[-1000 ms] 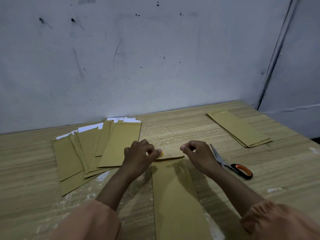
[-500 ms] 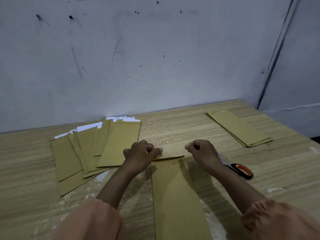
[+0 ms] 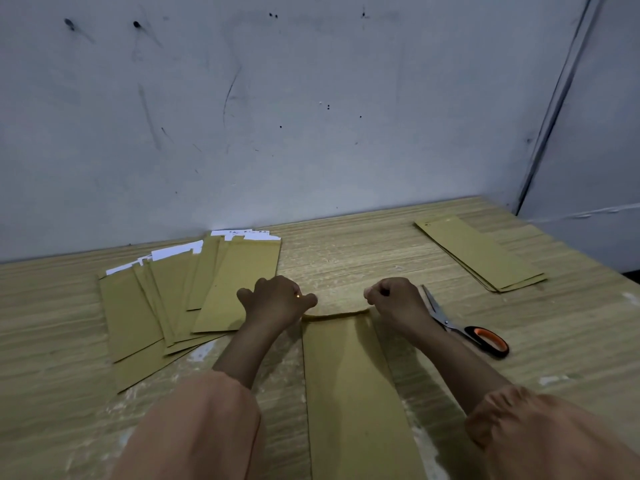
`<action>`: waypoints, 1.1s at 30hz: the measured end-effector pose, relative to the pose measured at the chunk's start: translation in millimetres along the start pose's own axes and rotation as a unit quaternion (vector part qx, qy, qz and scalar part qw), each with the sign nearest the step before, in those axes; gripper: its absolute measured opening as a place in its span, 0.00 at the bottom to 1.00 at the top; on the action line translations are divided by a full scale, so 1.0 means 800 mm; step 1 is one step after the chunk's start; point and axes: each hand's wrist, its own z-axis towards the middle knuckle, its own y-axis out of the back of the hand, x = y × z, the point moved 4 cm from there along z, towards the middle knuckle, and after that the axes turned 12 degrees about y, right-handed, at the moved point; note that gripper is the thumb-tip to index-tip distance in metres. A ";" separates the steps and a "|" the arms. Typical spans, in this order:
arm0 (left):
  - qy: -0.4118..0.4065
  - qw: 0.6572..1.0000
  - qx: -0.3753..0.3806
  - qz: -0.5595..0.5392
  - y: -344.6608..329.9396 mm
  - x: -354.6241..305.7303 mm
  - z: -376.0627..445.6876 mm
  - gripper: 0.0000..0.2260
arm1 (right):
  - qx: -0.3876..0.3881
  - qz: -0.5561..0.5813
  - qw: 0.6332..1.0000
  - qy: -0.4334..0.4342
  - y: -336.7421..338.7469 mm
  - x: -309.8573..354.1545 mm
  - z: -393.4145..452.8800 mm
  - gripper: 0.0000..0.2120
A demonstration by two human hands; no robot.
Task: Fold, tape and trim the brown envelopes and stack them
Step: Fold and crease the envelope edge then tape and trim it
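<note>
**Ana:** At nine o'clock on the wooden table (image 3: 346, 258), a fanned pile of unfolded envelopes (image 3: 194, 292) lies with white slips showing at its far ends. What holds the one in work?

**Ben:** Moving rightward, the left hand (image 3: 273, 301) curls at the far left corner of the centre envelope (image 3: 349, 382), thumb pressing its top fold; the right hand (image 3: 394, 301) pinches the far right corner, fingers tightly curled. That envelope runs from six o'clock up to the middle.

**Ana:** How will it handle?

**Ben:** Likely light, thin and easily creased, sliding on smooth wood. Best held at both corners of the flap, pressing along the fold.

**Ana:** Further right?

**Ben:** Scissors (image 3: 464, 327) lie just beside the right wrist at three o'clock; the finished stack (image 3: 481, 252) sits at two o'clock, well apart.
</note>
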 end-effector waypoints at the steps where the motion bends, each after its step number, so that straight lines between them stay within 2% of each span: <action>1: 0.001 1.000 0.007 -0.008 -0.001 -0.001 0.001 0.17 | 0.001 0.002 1.000 -0.004 -0.002 -0.002 0.001 0.16; 5: -0.001 0.998 0.015 -0.068 -0.005 -0.003 0.004 0.10 | 0.007 -0.002 1.000 -0.015 -0.008 -0.007 0.001 0.15; 12: 0.012 0.996 0.014 -0.083 -0.013 0.006 0.005 0.15 | 0.026 -0.027 0.999 -0.011 -0.014 -0.011 0.002 0.13; 16: 0.003 0.996 0.004 -0.085 -0.015 0.007 0.003 0.14 | 0.032 -0.047 0.998 -0.008 -0.017 -0.012 -0.001 0.12; 19: -0.015 0.995 0.011 -0.102 -0.019 0.008 0.000 0.09 | 0.033 -0.057 0.998 -0.004 -0.018 -0.011 -0.003 0.12; 21: -0.040 0.996 0.015 -0.079 -0.022 0.005 -0.001 0.05 | 0.033 -0.064 0.997 -0.001 -0.018 -0.011 -0.004 0.12; 25: -0.058 0.998 0.036 -0.015 -0.026 -0.001 -0.001 0.09 | 0.027 -0.061 0.998 0.002 -0.015 -0.013 -0.005 0.12; 33: -0.061 0.995 0.068 0.041 -0.026 -0.005 -0.001 0.12 | 0.033 -0.060 0.998 -0.004 -0.015 -0.016 -0.003 0.11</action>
